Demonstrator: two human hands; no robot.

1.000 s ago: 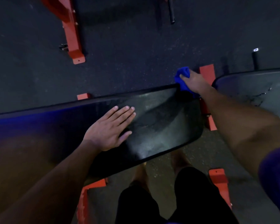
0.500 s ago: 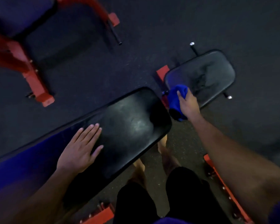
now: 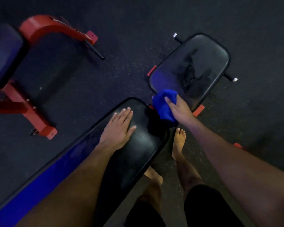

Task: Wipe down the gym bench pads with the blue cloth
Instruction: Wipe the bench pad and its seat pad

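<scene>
Right hand (image 3: 179, 108) grips blue cloth (image 3: 164, 105), seemingly over the pad gap; left hand (image 3: 120, 126) flat.

My left hand (image 3: 120, 128) lies flat, fingers straight, on the long black bench pad (image 3: 138, 149). My right hand (image 3: 179, 108) grips the bunched blue cloth (image 3: 162, 104) over the gap between that pad and the smaller, scuffed seat pad (image 3: 195, 66). My bare feet stand on the dark floor (image 3: 121, 46) beside the bench.
</scene>
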